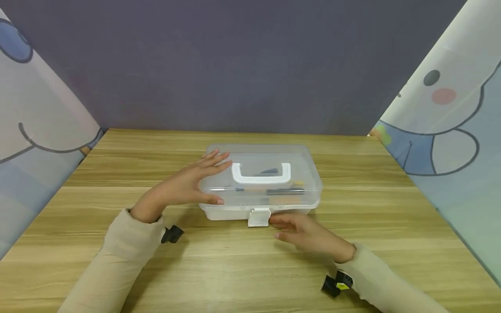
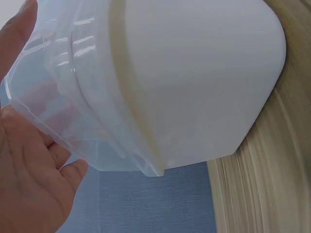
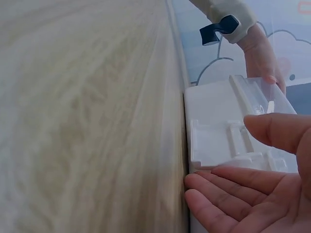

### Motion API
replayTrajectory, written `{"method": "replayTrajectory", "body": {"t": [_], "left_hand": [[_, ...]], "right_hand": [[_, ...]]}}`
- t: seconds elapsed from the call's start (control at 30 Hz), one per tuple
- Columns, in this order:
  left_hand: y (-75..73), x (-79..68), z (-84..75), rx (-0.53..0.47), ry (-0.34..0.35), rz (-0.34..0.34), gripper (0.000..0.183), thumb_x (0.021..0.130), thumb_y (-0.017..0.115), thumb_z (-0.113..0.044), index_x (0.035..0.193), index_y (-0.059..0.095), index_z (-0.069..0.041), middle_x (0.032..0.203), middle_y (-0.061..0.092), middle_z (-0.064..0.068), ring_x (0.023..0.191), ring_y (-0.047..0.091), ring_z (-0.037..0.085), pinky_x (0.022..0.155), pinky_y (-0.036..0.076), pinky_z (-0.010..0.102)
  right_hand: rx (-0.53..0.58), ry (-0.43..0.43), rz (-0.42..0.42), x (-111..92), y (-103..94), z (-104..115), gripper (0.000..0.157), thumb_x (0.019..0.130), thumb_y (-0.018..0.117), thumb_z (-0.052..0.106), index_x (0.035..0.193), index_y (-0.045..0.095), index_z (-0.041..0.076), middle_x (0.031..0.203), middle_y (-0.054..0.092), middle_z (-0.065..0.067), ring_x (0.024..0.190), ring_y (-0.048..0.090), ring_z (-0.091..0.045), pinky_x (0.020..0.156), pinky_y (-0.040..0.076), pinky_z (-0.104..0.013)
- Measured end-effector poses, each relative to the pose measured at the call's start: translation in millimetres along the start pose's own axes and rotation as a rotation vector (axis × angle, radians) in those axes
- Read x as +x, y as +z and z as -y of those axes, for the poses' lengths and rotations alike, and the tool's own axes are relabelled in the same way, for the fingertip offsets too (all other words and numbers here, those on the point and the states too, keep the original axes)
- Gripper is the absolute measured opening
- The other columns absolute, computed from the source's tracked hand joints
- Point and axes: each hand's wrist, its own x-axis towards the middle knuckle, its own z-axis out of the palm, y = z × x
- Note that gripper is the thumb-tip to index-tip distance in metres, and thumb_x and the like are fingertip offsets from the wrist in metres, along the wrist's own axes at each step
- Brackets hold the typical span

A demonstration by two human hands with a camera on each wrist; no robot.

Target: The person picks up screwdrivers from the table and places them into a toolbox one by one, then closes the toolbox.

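Note:
A storage box with a clear lid [image 1: 258,157], a white handle [image 1: 261,179] and a white base [image 3: 211,104] sits on the wooden table. Dark, yellow and orange items show blurrily through the lid. My left hand [image 1: 189,180] rests with spread fingers on the lid's left part, thumb near its front edge. In the left wrist view, that hand [image 2: 34,165] lies along the clear lid. At the box's front, my right hand [image 1: 299,232] has its fingertips right at the side of the white latch [image 1: 259,217]. The right wrist view shows the right fingers [image 3: 233,194] fairly straight, with the thumb apart.
The wooden table [image 1: 117,182] extends around the box. A dark grey panel [image 1: 242,65] stands behind it, and cartoon-printed sheets [image 1: 450,121] flank both sides. A small black device [image 1: 334,282] is worn at each wrist.

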Motion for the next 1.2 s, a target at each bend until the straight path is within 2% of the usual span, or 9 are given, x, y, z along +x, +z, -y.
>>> {"method": "replayTrajectory", "body": {"t": [0.17,0.3,0.53,0.67,0.77,0.93,1.07,1.2], "left_hand": [[0.0,0.1,-0.7,0.005,0.004,-0.004,0.089,0.077,0.077,-0.034,0.147,0.030,-0.005,0.156,0.017,0.011,0.144,0.001,0.031,0.113,0.008,0.056],[0.5,0.2,-0.7,0.001,0.006,-0.008,0.089,0.077,0.078,-0.034,0.147,0.031,-0.005,0.156,0.017,0.010,0.144,0.001,0.030,0.113,0.009,0.056],[0.9,0.7,-1.4,-0.003,0.006,-0.008,0.090,0.077,0.078,-0.033,0.147,0.030,-0.006,0.157,0.017,0.010,0.144,0.000,0.030,0.113,0.009,0.056],[0.1,0.7,-1.7,-0.004,0.003,-0.009,0.091,0.076,0.078,-0.034,0.148,0.030,-0.007,0.157,0.016,0.009,0.144,0.000,0.030,0.113,0.008,0.057],[-0.1,1.1,-2.1,-0.004,0.004,-0.010,0.090,0.076,0.078,-0.034,0.148,0.030,-0.007,0.157,0.017,0.010,0.144,0.001,0.030,0.113,0.008,0.056],[-0.3,1.1,-2.3,-0.004,0.001,-0.010,0.090,0.076,0.078,-0.033,0.148,0.030,-0.007,0.157,0.017,0.010,0.144,0.000,0.031,0.113,0.008,0.056],[-0.5,0.5,-2.2,-0.006,-0.004,-0.007,0.090,0.077,0.078,-0.033,0.148,0.029,-0.007,0.157,0.016,0.009,0.144,0.000,0.031,0.113,0.008,0.057],[-0.5,0.2,-1.5,-0.013,-0.002,-0.005,0.090,0.077,0.077,-0.034,0.148,0.029,-0.005,0.157,0.016,0.010,0.144,-0.001,0.031,0.112,0.008,0.058]], "right_hand": [[0.096,0.048,-0.010,-1.3,-0.1,1.4,0.034,0.094,0.054,0.003,0.121,0.050,-0.017,0.122,0.055,-0.029,0.114,0.055,-0.039,0.092,0.049,-0.029],[0.132,0.060,-0.003,-4.4,0.0,5.2,0.034,0.093,0.056,0.003,0.119,0.051,-0.018,0.116,0.058,-0.028,0.108,0.059,-0.037,0.086,0.051,-0.025],[0.070,0.081,0.003,-13.3,3.5,16.2,0.044,0.089,0.063,0.007,0.127,0.052,-0.012,0.117,0.062,-0.023,0.095,0.065,-0.017,0.077,0.054,-0.022],[0.030,0.071,-0.005,-16.9,4.2,23.0,0.050,0.087,0.067,0.012,0.130,0.051,-0.009,0.117,0.062,-0.021,0.094,0.065,-0.018,0.078,0.054,-0.024],[0.002,0.024,-0.019,-18.5,2.8,27.7,0.051,0.088,0.067,0.014,0.131,0.050,-0.008,0.117,0.063,-0.021,0.094,0.066,-0.021,0.079,0.054,-0.026],[-0.047,-0.105,-0.089,-19.8,1.7,33.8,0.045,0.091,0.064,0.013,0.127,0.052,-0.011,0.115,0.063,-0.022,0.094,0.067,-0.023,0.080,0.055,-0.032],[-0.155,-0.199,-0.169,-19.0,4.7,35.0,0.042,0.088,0.067,0.010,0.122,0.056,-0.013,0.107,0.067,-0.020,0.090,0.068,-0.020,0.077,0.056,-0.036],[-0.289,-0.300,-0.279,-14.7,6.4,33.2,0.039,0.080,0.073,0.002,0.116,0.062,-0.010,0.099,0.070,-0.016,0.085,0.069,-0.019,0.072,0.057,-0.034]]}}
